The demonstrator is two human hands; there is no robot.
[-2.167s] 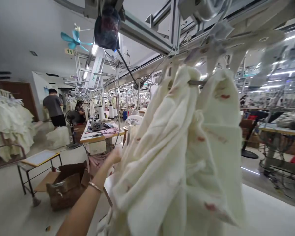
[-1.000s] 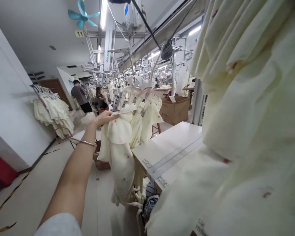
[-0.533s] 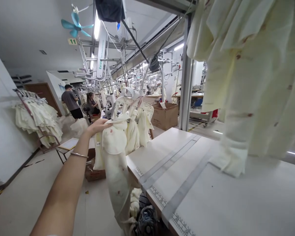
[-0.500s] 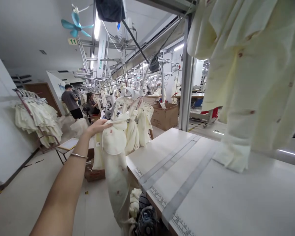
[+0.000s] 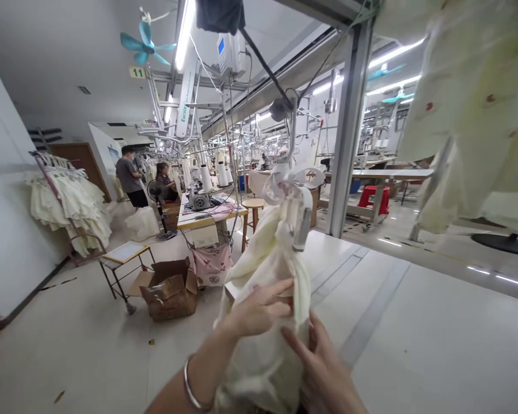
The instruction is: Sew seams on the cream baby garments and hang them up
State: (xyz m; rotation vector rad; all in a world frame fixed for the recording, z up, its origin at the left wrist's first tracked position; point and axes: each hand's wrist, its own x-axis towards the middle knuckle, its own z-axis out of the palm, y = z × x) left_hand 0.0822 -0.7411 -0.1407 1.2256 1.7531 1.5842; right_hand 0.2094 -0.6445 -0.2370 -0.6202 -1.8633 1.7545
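A cream garment [image 5: 267,351] with faint prints hangs in front of me from a pale hanger [image 5: 302,221], which has looped white bands [image 5: 293,179] at its top. My left hand [image 5: 259,310], a silver bangle at its wrist, is closed on the cloth from the left, index finger pointing along a fold. From the right, my right hand [image 5: 322,362] pinches the garment's edge, thumb in front and the other fingers partly hidden behind the cloth. The white table [image 5: 414,345] with grey strips lies just behind and to the right of the garment.
More cream garments [image 5: 470,115] hang at the upper right. A metal post [image 5: 347,126] rises behind the table. On the left stand an open cardboard box [image 5: 168,305], a small frame table [image 5: 123,253] and a garment rack [image 5: 52,178]. Two people are farther back near a fan [image 5: 155,192].
The hanging garments came from the table's left corner toward me and right; one is now close in front. My left hand moved right and down, and my right hand entered view onto the cloth.
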